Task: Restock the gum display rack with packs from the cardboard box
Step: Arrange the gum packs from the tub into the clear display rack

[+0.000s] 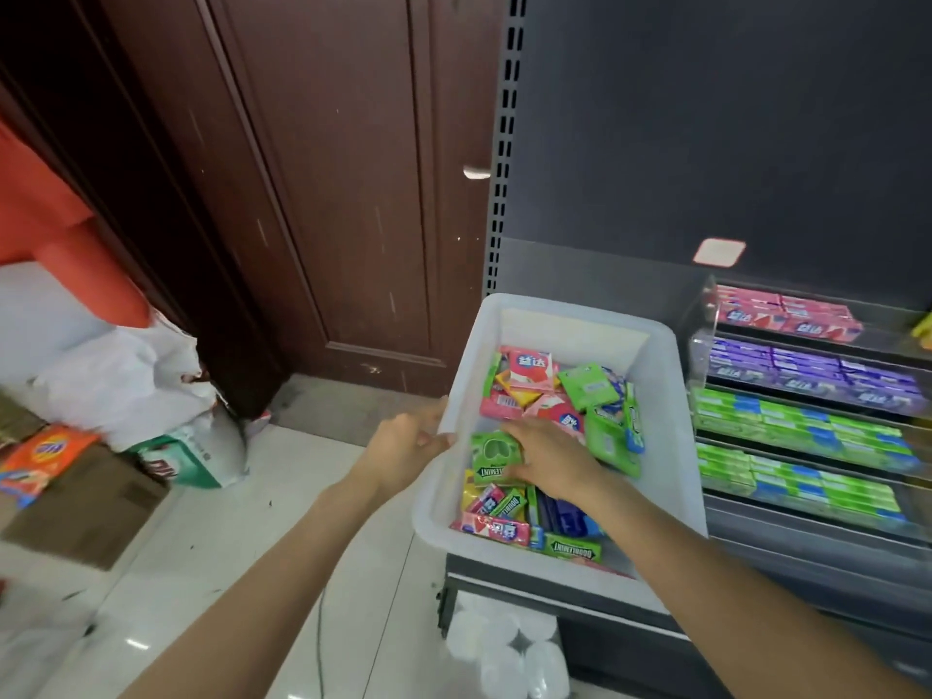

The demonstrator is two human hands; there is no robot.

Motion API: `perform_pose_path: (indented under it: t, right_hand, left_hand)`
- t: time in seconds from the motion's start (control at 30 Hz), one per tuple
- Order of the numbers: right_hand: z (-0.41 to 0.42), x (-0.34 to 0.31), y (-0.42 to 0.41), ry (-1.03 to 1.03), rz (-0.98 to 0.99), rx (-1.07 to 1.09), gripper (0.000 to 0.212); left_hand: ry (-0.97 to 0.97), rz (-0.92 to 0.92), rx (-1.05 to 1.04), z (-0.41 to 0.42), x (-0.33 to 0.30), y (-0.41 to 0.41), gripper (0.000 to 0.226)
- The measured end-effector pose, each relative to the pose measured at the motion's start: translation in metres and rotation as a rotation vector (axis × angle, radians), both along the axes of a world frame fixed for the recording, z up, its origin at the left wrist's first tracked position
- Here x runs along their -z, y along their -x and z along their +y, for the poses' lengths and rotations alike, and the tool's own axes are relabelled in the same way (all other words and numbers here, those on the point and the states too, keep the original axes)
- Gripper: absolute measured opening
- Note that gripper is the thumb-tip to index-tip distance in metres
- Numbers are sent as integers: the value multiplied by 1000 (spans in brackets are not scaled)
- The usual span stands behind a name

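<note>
head view is showing the picking step: the right hand is reaching into the white plastic bin, fingers pinching a green rectangular gum pack near its left wall, while the left hand is gripping that rim. next, i judge, lifting it across to a green row in the clear tiered display rack just right. pale glossy floor tiles and a dark wooden door are lying beyond.
</note>
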State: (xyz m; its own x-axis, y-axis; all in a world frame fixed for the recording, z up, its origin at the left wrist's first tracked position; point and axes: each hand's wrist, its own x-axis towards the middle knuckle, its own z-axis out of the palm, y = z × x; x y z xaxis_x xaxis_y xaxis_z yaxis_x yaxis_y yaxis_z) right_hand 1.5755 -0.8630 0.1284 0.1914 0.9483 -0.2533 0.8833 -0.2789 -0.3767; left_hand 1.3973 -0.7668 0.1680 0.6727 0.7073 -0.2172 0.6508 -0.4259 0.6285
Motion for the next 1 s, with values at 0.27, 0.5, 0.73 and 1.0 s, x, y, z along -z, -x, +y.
perform_pose_path:
  t: [0.27, 0.5, 0.73, 1.0]
  right_hand:
    - [15, 2, 8, 123, -100, -15, 82]
    - [6, -20, -8, -221, 231, 308, 27]
    - [-16, -47, -21, -527, 921, 656, 17]
    - [-34, -17, -60, -168, 153, 457, 34]
  left_hand:
    - [48, -43, -15, -1, -2, -2, 43]
    - [-169, -153, -56, -3, 0, -21, 40]
    - [117, -298, -66, -18, -12, -74, 26]
    - [18, -293, -125, -8, -10, -86, 23]
